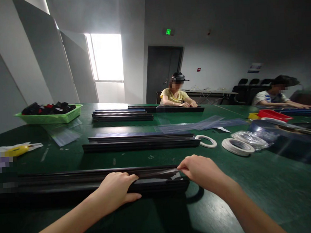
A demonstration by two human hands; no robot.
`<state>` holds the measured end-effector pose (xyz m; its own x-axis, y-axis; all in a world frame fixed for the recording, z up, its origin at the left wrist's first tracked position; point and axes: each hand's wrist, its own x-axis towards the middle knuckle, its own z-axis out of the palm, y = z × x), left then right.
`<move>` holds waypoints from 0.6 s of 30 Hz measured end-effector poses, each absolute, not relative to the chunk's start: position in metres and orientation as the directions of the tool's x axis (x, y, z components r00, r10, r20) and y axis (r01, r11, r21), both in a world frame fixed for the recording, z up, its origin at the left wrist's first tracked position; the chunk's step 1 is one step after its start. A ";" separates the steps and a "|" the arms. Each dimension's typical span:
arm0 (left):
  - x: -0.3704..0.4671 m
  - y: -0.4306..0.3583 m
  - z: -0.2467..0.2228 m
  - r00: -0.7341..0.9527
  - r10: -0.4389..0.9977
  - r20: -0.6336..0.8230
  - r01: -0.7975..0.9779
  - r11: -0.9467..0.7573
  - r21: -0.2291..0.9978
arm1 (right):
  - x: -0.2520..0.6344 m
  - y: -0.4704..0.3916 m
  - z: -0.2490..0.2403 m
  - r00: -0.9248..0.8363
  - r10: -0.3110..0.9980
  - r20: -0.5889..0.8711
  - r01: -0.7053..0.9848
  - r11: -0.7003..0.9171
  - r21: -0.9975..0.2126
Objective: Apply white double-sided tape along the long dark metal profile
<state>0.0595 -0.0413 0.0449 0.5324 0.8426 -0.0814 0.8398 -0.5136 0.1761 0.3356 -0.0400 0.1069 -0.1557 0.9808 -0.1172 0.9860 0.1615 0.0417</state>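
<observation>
Black profile rail point(70, 183), long axis running left to right across our green table point(255, 194), lying directly ahead of us at the near edge. Our left hand point(115, 191) rests flat on its top, fingers curled over, none pinching. Our right hand point(203, 171), at the rail's right end, pinches the clear film strip point(161, 172), which stretches leftward toward the left hand.

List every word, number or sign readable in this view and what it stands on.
No text reads clearly.
Green lit exit sign above the door: symbol only, too blurred to read.
Wall notice at far right: too small.
Small red wall plate: too small.
</observation>
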 end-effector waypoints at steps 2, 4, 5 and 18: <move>0.060 -0.042 0.045 0.534 0.842 -0.077 0.838 -0.515 0.178 | 0.336 -0.040 0.109 -0.166 0.981 -0.102 0.985 0.169 0.023; 0.060 -0.042 0.046 0.530 0.844 -0.077 0.841 -0.512 0.177 | 0.337 -0.040 0.109 -0.174 0.981 -0.090 0.984 0.176 0.013; 0.060 -0.042 0.046 0.530 0.844 -0.077 0.841 -0.512 0.177 | 0.337 -0.040 0.109 -0.177 0.981 -0.083 0.984 0.178 0.013; 0.060 -0.042 0.043 0.527 0.847 -0.068 0.843 -0.511 0.171 | 0.338 -0.038 0.105 -0.086 0.986 -0.140 0.979 0.110 0.171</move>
<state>0.0597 -0.0420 0.0433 0.5272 0.8470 -0.0676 0.8426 -0.5108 0.1708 0.3384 -0.0378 0.1052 -0.0859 0.9865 -0.1397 0.9791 0.1095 0.1712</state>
